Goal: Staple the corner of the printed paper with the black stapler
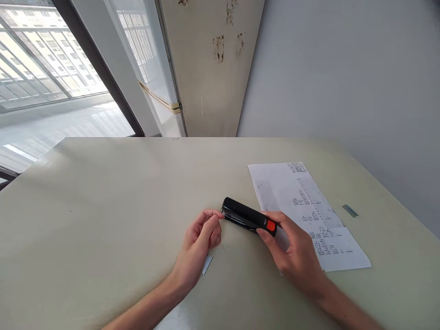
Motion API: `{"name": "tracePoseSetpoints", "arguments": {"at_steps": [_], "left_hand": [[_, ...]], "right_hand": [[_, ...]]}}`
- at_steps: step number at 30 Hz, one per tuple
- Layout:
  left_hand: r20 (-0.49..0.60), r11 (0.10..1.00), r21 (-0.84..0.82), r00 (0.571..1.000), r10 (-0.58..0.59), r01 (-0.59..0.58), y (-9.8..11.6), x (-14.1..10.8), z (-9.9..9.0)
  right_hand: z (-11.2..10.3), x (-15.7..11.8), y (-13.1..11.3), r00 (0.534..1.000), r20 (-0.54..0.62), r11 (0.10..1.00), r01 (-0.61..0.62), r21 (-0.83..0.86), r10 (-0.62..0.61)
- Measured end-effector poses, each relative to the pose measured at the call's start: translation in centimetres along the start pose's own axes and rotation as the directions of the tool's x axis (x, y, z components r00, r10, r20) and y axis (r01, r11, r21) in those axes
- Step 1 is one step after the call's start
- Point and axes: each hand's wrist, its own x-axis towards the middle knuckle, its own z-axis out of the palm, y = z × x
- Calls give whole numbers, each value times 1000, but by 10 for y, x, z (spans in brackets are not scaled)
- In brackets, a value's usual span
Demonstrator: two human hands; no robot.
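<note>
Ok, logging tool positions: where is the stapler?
In the head view, the stapler is just right of centre, in the right hand, one end by the left hand.

Your own body appears as two bare hands and two bare forearms, seen from above. Your left hand [200, 234] has slim fingers and a slender thumb, and narrows at the wrist into a lean, smooth left forearm [154, 302]. Your right hand [298, 252] is similarly built, with a slim thumb, a smooth, rounded back and an equally lean right forearm [340, 300]. Both arms are uncovered from fingertips to the bottom edge of your view. Your nails are too small to make out clearly.
</note>
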Motion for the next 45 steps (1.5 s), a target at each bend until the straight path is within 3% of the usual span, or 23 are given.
{"name": "tracePoseSetpoints", "arguments": {"at_steps": [7, 10, 12, 14, 17, 19, 23, 26, 30, 34, 39, 45], "left_hand": [[-91, 958, 236, 978, 188, -162, 14, 20, -24], [-112, 882, 410, 947, 300, -231, 19, 23, -27], [-29, 766, 555, 912, 408, -325, 18, 20, -24], [121, 595, 670, 856, 503, -444, 16, 16, -19], [279, 364, 755, 769, 576, -546, 10, 11, -14], [303, 298, 772, 738, 604, -561, 8, 10, -13], [245, 340, 780, 756, 607, -526, 6, 14, -16], [150, 436, 772, 800, 581, -462, 6, 18, -17], [73, 523, 741, 825, 561, -421, 8, 21, -17], [71, 554, 718, 836, 544, -422, 8, 23, -19], [86, 559, 717, 848, 522, -417, 8, 24, -20], [100, 560, 718, 858, 504, -413, 11, 23, -18]], "right_hand": [[3, -4, 5, 997, 17, 995, 73, -64, -72], [6, -5, 10, 989, 15, 982, 145, -120, -145], [8, -6, 11, 976, -9, 962, 214, -168, -219], [9, -6, 9, 945, -47, 929, 310, -203, -325], [12, -9, -2, 850, -9, 838, 519, -169, -527], [15, -13, -12, 772, 104, 766, 636, -95, -627], [26, -20, -27, 650, 322, 679, 734, -28, -689], [34, -24, -27, 620, 423, 656, 751, -75, -661], [39, -26, -22, 624, 453, 666, 741, -85, -637], [40, -25, -21, 649, 368, 693, 721, -17, -666], [40, -25, -20, 673, 313, 697, 716, -46, -670], [33, -22, -17, 725, 349, 756, 651, -64, -594]]}}
